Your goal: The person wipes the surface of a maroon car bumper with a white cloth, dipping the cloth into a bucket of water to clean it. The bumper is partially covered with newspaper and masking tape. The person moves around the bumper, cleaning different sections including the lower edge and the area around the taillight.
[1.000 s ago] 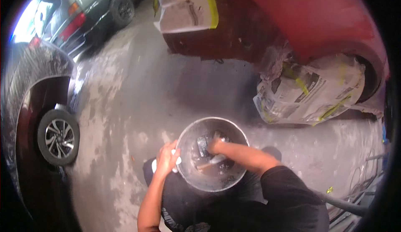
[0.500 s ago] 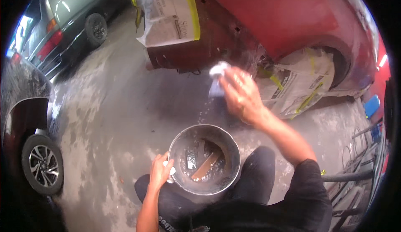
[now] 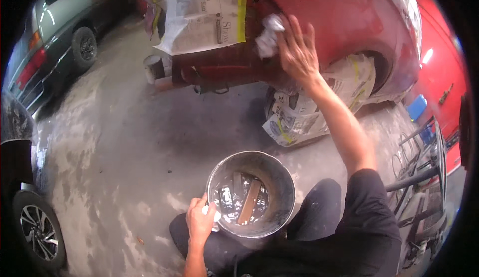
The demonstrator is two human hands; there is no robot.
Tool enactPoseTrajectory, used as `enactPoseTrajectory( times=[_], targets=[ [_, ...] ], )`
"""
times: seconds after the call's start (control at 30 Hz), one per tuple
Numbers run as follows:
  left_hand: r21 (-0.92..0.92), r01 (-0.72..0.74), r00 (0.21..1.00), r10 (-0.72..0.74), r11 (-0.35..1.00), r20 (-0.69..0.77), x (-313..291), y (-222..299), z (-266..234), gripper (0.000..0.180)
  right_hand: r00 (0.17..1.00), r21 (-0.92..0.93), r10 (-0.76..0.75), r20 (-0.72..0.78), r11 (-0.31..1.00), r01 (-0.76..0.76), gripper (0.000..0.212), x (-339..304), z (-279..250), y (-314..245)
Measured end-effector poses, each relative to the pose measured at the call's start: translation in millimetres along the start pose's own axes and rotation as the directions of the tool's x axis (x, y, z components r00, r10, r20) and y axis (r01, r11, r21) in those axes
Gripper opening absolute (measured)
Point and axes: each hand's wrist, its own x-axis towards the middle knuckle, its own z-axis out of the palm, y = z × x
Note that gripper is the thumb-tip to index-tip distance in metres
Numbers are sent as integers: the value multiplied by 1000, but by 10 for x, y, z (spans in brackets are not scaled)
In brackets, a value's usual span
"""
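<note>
My right hand (image 3: 301, 55) reaches up to the red car body (image 3: 329, 15). A crumpled white cloth (image 3: 271, 35), blurred by motion, is at its thumb side, against or close to the panel; the fingers are stretched upward. At the left rim of a grey metal bucket (image 3: 286, 175), my left hand (image 3: 200, 220) is closed on a small white thing (image 3: 215, 214) whose kind I cannot make out. Inside the bucket is shallow, glinting water (image 3: 227, 197). A brown flat strip (image 3: 250, 202) and a greyish block lie in it. The bucket stands between my knees.
Newspaper (image 3: 199, 17) with yellow-green tape hangs over the car's edge; more paper covers the wheel (image 3: 319, 110). A tin can (image 3: 154, 68) stands on the concrete floor. Other cars are at left, one with a spoked wheel (image 3: 39, 229). A metal frame (image 3: 424, 177) stands at right.
My right hand has moved up from above the bucket's far side to the red panel, taking the white cloth along. Drops falling from the cloth no longer show. My left hand stays at the rim.
</note>
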Motion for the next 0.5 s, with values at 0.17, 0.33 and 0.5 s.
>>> enactPoseTrajectory(
  times=[0.17,0.33,0.5],
  targets=[
    [-96,-16,999,12,995,-41,52,-39,35,39,998,-72,-59,20,996,60,38,-236,43,145],
    [-152,6,996,-18,988,-83,42,-40,65,37,984,-12,-145,-102,989,145,34,660,-70,106],
    [-171,0,997,-13,985,-76,38,-127,85,37,979,-47,-197,-51,980,195,44,1068,-214,86]
  ],
)
